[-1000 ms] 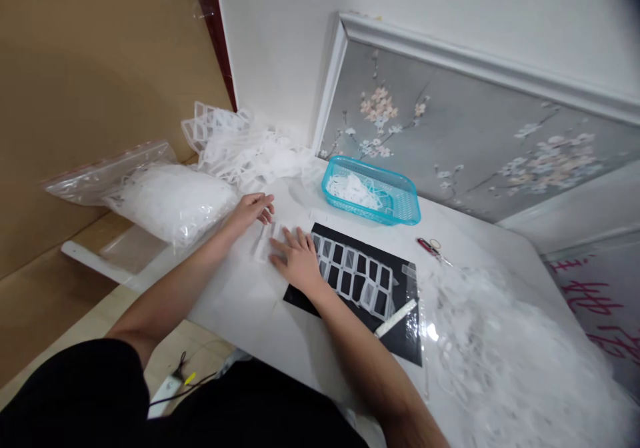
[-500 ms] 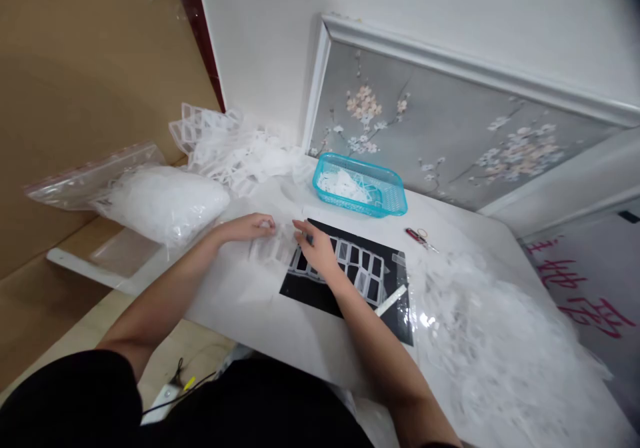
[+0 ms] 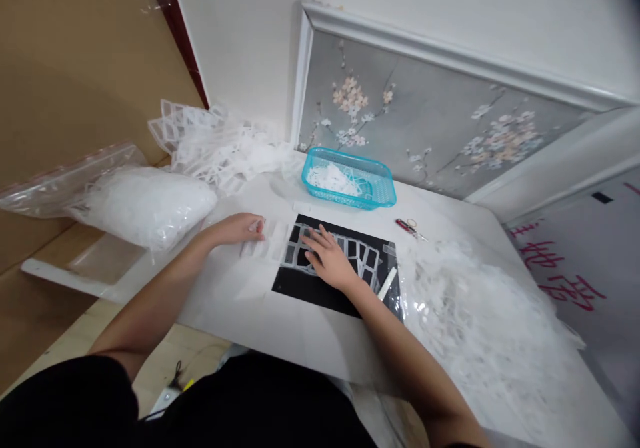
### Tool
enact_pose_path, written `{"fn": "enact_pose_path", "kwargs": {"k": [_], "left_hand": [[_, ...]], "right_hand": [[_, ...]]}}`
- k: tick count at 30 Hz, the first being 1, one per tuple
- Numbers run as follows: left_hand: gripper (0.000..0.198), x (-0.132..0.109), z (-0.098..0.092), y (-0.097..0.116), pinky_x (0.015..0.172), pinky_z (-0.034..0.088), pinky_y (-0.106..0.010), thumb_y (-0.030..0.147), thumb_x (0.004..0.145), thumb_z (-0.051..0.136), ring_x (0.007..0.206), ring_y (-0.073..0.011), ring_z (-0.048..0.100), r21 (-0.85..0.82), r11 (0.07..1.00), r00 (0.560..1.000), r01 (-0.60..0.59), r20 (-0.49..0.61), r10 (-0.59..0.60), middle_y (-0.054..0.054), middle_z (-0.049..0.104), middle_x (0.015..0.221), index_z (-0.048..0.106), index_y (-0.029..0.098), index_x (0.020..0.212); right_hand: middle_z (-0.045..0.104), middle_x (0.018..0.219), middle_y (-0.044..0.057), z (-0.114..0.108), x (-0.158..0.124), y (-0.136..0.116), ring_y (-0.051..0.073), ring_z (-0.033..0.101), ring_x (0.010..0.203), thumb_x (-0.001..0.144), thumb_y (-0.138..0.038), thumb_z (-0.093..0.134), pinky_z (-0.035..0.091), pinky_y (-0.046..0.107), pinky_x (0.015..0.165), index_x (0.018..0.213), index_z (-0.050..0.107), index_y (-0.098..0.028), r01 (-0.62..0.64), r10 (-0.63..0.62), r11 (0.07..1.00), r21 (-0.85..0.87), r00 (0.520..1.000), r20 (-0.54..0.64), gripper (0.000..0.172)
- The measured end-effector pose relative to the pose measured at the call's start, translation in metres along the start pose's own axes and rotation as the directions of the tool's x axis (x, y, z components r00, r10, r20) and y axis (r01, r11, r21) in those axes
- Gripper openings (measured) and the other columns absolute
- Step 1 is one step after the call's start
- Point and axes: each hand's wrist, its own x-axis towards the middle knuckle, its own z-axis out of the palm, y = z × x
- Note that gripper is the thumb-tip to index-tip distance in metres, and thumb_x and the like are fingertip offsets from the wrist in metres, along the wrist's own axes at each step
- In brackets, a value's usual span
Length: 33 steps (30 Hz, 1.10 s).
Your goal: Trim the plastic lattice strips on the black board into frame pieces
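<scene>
My left hand (image 3: 245, 229) is curled with thumb and fingers together, at the left end of a translucent plastic sheet of framed cells (image 3: 265, 243). What it pinches, if anything, is too small to make out. My right hand (image 3: 327, 259) lies palm down with fingers spread over the black mat (image 3: 310, 297). Beneath those fingers, the sheet runs across the mat, its pale frames standing out against the black. My palm and fingers hide part of the cells. A short white strip (image 3: 387, 284) lies at the mat's right side, by my right wrist.
A blue basket (image 3: 390, 195) holding white scraps stands behind the mat. To its left are a heap of white plastic frames (image 3: 225, 148) and a filled clear bag (image 3: 150, 201). Red-handled snips (image 3: 407, 227) lie at right, beside a large pile of clear plastic pieces (image 3: 490, 321).
My right hand has moved right along the mat and its fingers have spread flat. My left hand stays near the sheet's left end. The whole view has shifted slightly.
</scene>
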Motion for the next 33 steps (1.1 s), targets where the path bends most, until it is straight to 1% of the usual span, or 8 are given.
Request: {"fn": "enact_pose_path", "kwargs": {"k": [3, 7, 9, 14, 17, 21, 27, 33], "left_hand": [[0.036, -0.010, 0.016, 0.041, 0.062, 0.040, -0.025, 0.057, 0.089, 0.049, 0.067, -0.0158, 0.055, -0.073, 0.995, 0.994, -0.063, -0.095, 0.056, 0.000, 0.060, 0.078, 0.059, 0.022, 0.090], [0.041, -0.033, 0.049, 0.109, 0.063, 0.042, -0.026, 0.052, 0.081, 0.068, 0.073, -0.0175, 0.063, -0.106, 0.937, 0.942, -0.334, -0.008, 0.335, -0.001, 0.068, 0.094, 0.062, 0.032, 0.116], [0.068, -0.042, 0.058, 0.132, 0.071, 0.046, -0.026, 0.054, 0.067, 0.081, 0.095, -0.0235, 0.066, -0.064, 0.889, 0.887, -0.454, 0.061, 0.457, -0.003, 0.064, 0.124, 0.058, 0.039, 0.129], [0.060, -0.018, 0.047, 0.128, 0.083, 0.050, -0.027, 0.055, 0.086, 0.061, 0.110, -0.0234, 0.063, -0.093, 0.899, 0.902, -0.428, 0.025, 0.432, -0.004, 0.046, 0.148, 0.046, 0.038, 0.142], [0.040, 0.028, 0.036, 0.096, 0.090, 0.049, -0.031, 0.049, 0.098, 0.042, 0.099, -0.0208, 0.063, 0.035, 0.970, 0.946, -0.242, -0.212, 0.243, -0.005, 0.060, 0.129, 0.060, 0.029, 0.127], [0.042, 0.081, 0.038, 0.060, 0.101, 0.043, -0.042, 0.043, 0.090, 0.055, 0.118, -0.0317, 0.053, 0.092, 0.982, 0.942, -0.162, -0.281, 0.182, -0.013, 0.057, 0.124, 0.062, 0.017, 0.123], [0.035, 0.088, 0.069, 0.060, 0.102, 0.043, -0.038, 0.046, 0.081, 0.068, 0.114, -0.0273, 0.056, 0.033, 0.926, 0.925, -0.375, -0.060, 0.376, -0.008, 0.060, 0.118, 0.072, 0.026, 0.111], [0.019, 0.096, 0.074, 0.069, 0.088, 0.046, -0.031, 0.042, 0.081, 0.067, 0.097, -0.0231, 0.063, -0.062, 0.898, 0.892, -0.436, 0.102, 0.441, -0.006, 0.068, 0.103, 0.077, 0.026, 0.087]], "right_hand": [[0.050, 0.150, 0.010, -0.010, -0.017, -0.022, 0.025, 0.035, 0.146, 0.096, -0.059, 0.040, 0.030, 0.050, 0.118, 0.142, 0.047, -0.026, -0.156, 0.237, 0.790, 0.593, 0.970, -0.060, 0.057], [0.065, 0.130, 0.014, -0.009, -0.040, -0.053, 0.028, 0.064, 0.116, 0.092, -0.073, 0.026, 0.052, 0.050, 0.095, 0.130, 0.052, -0.020, -0.435, 0.291, -0.043, 0.900, 0.856, 0.427, 0.071], [0.069, 0.119, 0.012, -0.002, -0.047, -0.060, 0.025, 0.068, 0.107, 0.094, -0.067, 0.032, 0.055, 0.046, 0.090, 0.119, 0.058, -0.019, -0.410, 0.258, -0.301, 0.861, 0.834, 0.487, 0.060], [0.070, 0.116, 0.009, 0.007, -0.057, -0.058, 0.018, 0.066, 0.108, 0.100, -0.038, 0.039, 0.055, 0.034, 0.090, 0.112, 0.062, -0.017, -0.242, 0.319, -0.561, 0.792, 0.819, 0.477, 0.034], [0.072, 0.105, 0.008, -0.017, -0.068, -0.052, 0.016, 0.068, 0.097, 0.100, -0.029, 0.040, 0.057, 0.028, 0.076, 0.107, 0.065, -0.016, -0.206, 0.358, -0.606, 0.769, 0.793, 0.494, 0.029], [0.067, 0.078, 0.002, -0.076, -0.094, -0.035, 0.012, 0.060, 0.066, 0.097, -0.028, 0.047, 0.050, 0.023, 0.054, 0.095, 0.066, -0.022, 0.080, 0.575, -0.409, 0.909, 0.796, 0.188, 0.020], [0.025, 0.047, -0.012, -0.105, -0.105, -0.010, 0.006, 0.016, 0.039, 0.086, -0.039, 0.066, 0.016, 0.019, 0.036, 0.084, 0.068, -0.022, 0.137, 0.710, 0.351, 0.926, 0.606, -0.359, 0.018], [0.062, 0.061, 0.000, -0.054, -0.042, -0.011, 0.014, 0.053, 0.056, 0.088, -0.052, 0.059, 0.039, 0.027, 0.058, 0.090, 0.075, -0.023, -0.365, 0.405, 0.911, 0.195, 0.879, -0.250, 0.034]]}}
